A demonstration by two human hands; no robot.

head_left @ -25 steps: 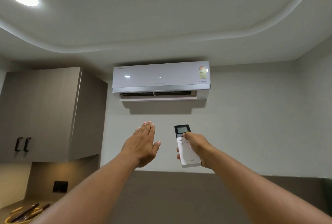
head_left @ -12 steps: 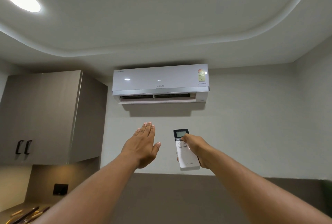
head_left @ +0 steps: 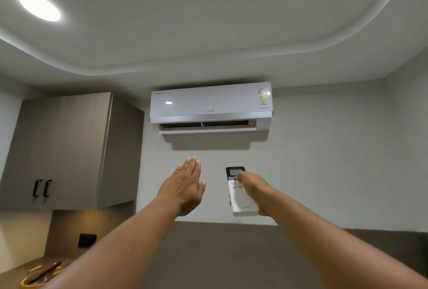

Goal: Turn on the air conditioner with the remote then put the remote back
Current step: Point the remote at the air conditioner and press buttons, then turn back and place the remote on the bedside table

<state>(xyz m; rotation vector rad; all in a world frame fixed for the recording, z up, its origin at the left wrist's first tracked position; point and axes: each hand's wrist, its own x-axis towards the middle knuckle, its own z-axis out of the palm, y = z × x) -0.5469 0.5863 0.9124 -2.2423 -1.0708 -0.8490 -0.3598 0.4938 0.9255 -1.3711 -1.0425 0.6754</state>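
A white wall-mounted air conditioner (head_left: 210, 105) hangs high on the far wall, its lower flap tilted open and a small green light on its front. My right hand (head_left: 253, 190) holds a white remote (head_left: 242, 203) with a dark screen at the top, pointed up at the unit, thumb on the upper buttons. My left hand (head_left: 185, 188) is raised flat beside it, fingers straight and together, holding nothing, below the unit's left half.
A grey upper cabinet (head_left: 67, 149) with two black handles fills the left wall. Below it a counter holds a yellow bowl (head_left: 34, 279) with utensils. A dark socket plate (head_left: 86, 240) sits on the backsplash. Two round ceiling lights (head_left: 39, 7) glow above.
The view has tilted a little further up, so the unit sits lower in frame. The green light on the unit now shows. Both hands keep nearly the same pose.
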